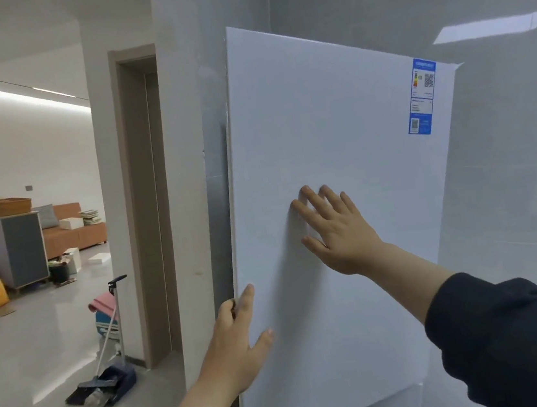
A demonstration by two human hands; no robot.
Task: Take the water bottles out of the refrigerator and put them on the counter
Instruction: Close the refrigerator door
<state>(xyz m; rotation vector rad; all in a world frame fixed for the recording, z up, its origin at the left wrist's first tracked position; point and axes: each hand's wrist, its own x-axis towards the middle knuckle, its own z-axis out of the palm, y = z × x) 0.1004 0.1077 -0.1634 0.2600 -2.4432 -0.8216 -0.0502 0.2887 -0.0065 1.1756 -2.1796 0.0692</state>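
The tall white glossy refrigerator door fills the view, seen at a slant, with a blue energy label sticker near its upper right corner. The left hand sits at the door's left vertical edge: the thumb lies on the front face and the fingers curl around the edge, closed on it. The right hand lies flat against the middle of the door, palm down, fingers spread apart and gripping nothing; a dark sleeve covers that forearm.

No water bottles are visible; they are presumably behind this door, inside the refrigerator, and the tabletop meant to receive them is outside the frame. Whether the door is slightly ajar or fully seated cannot be told from this angle.

The door looks stiff, smooth and rather slippery, so a flat palm gives little pull; the edge under the left fingers seems the better place to draw from. The bottles, if full, will probably be moderately heavy, and perhaps slick if cold and damp. A wrap around the body of each seems safest.

Off to the left, a blue dustpan and broom stand on the pale shiny floor.
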